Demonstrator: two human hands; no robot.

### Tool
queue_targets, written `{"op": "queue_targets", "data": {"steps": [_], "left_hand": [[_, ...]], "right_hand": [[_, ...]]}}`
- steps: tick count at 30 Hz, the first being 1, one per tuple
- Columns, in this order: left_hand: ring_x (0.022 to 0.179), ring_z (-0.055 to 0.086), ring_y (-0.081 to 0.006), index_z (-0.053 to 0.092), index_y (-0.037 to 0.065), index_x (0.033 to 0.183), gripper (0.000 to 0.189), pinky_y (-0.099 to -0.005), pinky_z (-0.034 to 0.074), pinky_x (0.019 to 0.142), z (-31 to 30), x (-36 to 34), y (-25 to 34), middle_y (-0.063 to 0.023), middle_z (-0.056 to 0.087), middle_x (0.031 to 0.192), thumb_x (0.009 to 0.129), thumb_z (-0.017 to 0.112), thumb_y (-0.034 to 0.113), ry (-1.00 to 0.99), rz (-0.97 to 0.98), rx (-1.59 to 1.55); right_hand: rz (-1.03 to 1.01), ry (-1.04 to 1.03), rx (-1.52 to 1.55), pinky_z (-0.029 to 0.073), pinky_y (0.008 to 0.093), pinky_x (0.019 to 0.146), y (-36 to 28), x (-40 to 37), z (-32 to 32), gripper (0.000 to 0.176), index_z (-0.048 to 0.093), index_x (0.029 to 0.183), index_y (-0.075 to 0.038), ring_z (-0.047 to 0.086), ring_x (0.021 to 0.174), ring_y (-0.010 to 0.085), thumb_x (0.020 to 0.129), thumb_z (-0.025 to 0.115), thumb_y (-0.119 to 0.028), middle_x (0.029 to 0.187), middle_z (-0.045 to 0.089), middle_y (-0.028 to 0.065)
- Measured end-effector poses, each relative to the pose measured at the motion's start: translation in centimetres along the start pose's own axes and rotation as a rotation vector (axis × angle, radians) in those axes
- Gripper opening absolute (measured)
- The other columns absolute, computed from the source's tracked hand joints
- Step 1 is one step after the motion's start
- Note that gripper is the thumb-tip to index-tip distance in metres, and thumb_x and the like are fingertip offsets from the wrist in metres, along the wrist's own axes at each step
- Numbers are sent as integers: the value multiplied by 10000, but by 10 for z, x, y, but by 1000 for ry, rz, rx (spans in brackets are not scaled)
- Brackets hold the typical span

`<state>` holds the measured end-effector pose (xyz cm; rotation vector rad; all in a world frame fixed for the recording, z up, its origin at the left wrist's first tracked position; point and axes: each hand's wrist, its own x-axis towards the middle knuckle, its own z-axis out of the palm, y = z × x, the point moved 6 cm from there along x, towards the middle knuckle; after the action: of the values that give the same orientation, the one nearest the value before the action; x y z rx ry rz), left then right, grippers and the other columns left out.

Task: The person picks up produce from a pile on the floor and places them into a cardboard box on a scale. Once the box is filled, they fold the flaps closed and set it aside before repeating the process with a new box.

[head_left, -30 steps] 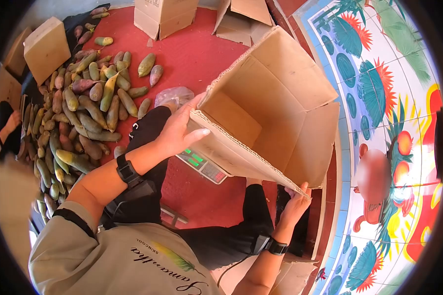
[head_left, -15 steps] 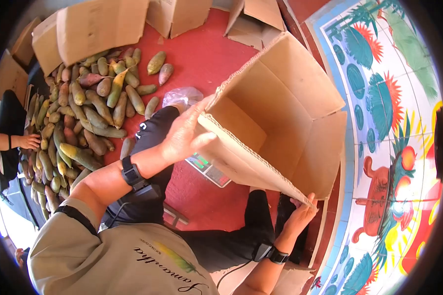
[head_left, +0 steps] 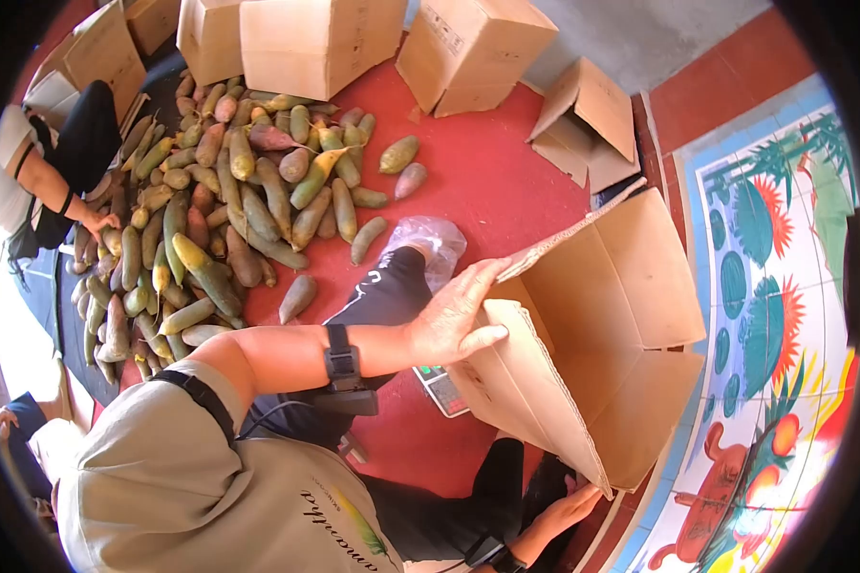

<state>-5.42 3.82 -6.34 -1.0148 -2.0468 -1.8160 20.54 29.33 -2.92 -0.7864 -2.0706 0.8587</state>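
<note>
An open cardboard box (head_left: pixel 631 267) stands tilted in front of me, its mouth turned towards me. My left hand (head_left: pixel 454 315) is closed on its near upper corner, thumb along the outside of the wall. At the lower corner, my right hand (head_left: pixel 564 511) holds the edge, some of its fingers hidden by the cardboard. Partly covered by the box is a digital scale (head_left: pixel 441 392) on the red floor. Beside my leg is a crumpled clear plastic bag (head_left: pixel 440 239).
A large heap of long green, yellow and reddish vegetables (head_left: pixel 229 210) lies to the left. Another person's hand (head_left: pixel 102 224) touches it. Several cardboard boxes (head_left: pixel 478 57) stand at the back, with a smaller open box (head_left: pixel 592 124). A painted tile wall (head_left: pixel 745 315) runs along the right.
My view has turned, so the heap and back boxes appear further right. Both hands still hold the box, which now sits lower and further right in view.
</note>
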Motion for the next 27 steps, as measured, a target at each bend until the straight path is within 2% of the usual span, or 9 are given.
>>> {"op": "queue_targets", "data": {"steps": [1,2,5,7,9,11,14,24,27], "left_hand": [[1210,357,-408,218,-48,1348,766,-432,302,1020,-1,0,0,-267,343,1298,800,614,310,8,-2,9],[1210,353,-412,212,-44,1353,768,-436,301,1021,-1,-1,0,-269,340,1298,802,612,311,18,-5,18],[1221,336,-419,199,-29,1366,771,-447,295,1024,-2,-2,0,-270,318,1315,810,602,322,39,-1,13],[1266,295,-378,196,-49,1360,785,-429,279,1036,-3,-2,-2,-244,274,1351,840,527,437,26,-55,-32],[1271,289,-380,200,-43,1361,777,-429,283,1036,-3,-2,-4,-245,267,1360,842,528,433,39,-71,-61],[1240,317,-414,200,-6,1373,756,-442,292,1027,-6,-2,-1,-256,274,1342,822,582,344,76,-32,-8],[1236,321,-413,202,5,1377,743,-442,293,1027,-5,-3,0,-251,258,1350,830,571,347,86,-30,8],[1233,330,-399,241,10,1358,688,-441,296,1026,-9,-3,4,-247,267,1343,840,559,330,138,-33,-48],[1258,319,-335,255,-35,1345,737,-413,269,1038,-35,1,0,-208,314,1337,845,471,461,219,-3,49]], "right_hand": [[21,-11,-40,477,275,674,-1,-3,-1,445,494,1097,80,587,824,217,986,325,-316,943,596,169],[83,-108,-68,471,319,735,13,-6,-5,504,438,1223,57,594,946,245,984,298,-365,1092,583,193],[19,-93,-166,468,316,737,17,-19,-13,463,442,1227,51,592,955,235,986,318,-325,1112,573,190],[11,-84,-236,470,325,743,24,-29,-21,427,450,1224,48,593,949,244,981,343,-287,1110,572,194],[3,-77,-309,472,335,749,39,-40,-31,393,459,1221,44,595,943,252,976,369,-250,1107,570,197],[-181,-68,-593,471,374,770,51,-51,-38,332,487,1188,45,585,937,310,956,408,-180,1090,562,215],[-177,-130,-716,467,412,786,60,-73,-37,316,502,1162,43,560,942,375,941,426,-171,1061,553,235],[-211,-115,-771,468,434,782,77,-94,-31,289,525,1105,45,553,925,395,930,439,-169,1023,555,232],[-254,-101,-761,465,435,778,75,-95,-33,282,529,1094,53,552,916,395,929,434,-155,1016,555,235]]}}
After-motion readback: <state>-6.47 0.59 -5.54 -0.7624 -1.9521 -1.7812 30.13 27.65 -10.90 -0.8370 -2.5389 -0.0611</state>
